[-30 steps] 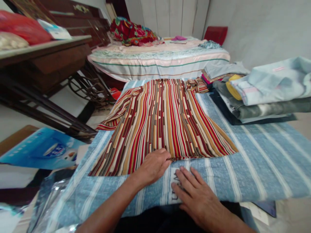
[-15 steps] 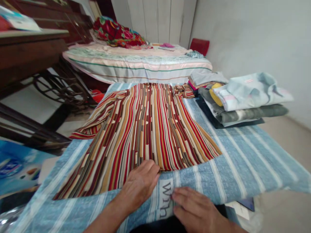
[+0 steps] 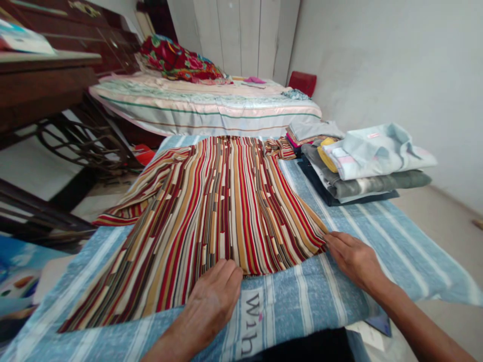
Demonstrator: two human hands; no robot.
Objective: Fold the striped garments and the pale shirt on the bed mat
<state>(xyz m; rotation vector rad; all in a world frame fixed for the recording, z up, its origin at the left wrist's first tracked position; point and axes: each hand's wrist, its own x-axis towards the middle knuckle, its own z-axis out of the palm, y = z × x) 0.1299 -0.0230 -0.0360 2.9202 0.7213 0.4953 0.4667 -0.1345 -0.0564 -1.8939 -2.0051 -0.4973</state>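
left grip [image 3: 211, 301]: wide and flat, palm down on the near hem of the striped garment [image 3: 226, 211], fingers stretched out together, holding nothing

right grip [image 3: 350, 256]: also flat, with nothing lifted; the fingertips [image 3: 327, 237] touch the garment's near right corner and the rest of the hand lies on the blue cloth

striped garment: red, tan, cream and brown stripes, spread flat, running from the left grip away toward the bed; one sleeve flops out past the left grip's far left, and the other is bunched at the far end, well beyond the right grip

blue striped cloth [image 3: 377, 251]: covers the surface under everything; both grips rest on it or on the garment lying on it

lettering [image 3: 251, 322]: a white strip with dark letters, just to the right of the left grip, between the two grips

folded clothes [image 3: 362, 166]: a neat stack, pale blue on top, beyond the right grip and a bit further right

bed [image 3: 204, 105]: well beyond both grips, with a flowery bundle [image 3: 177, 58] on it

dark wood furniture [image 3: 45, 80]: far off to the left of the left grip
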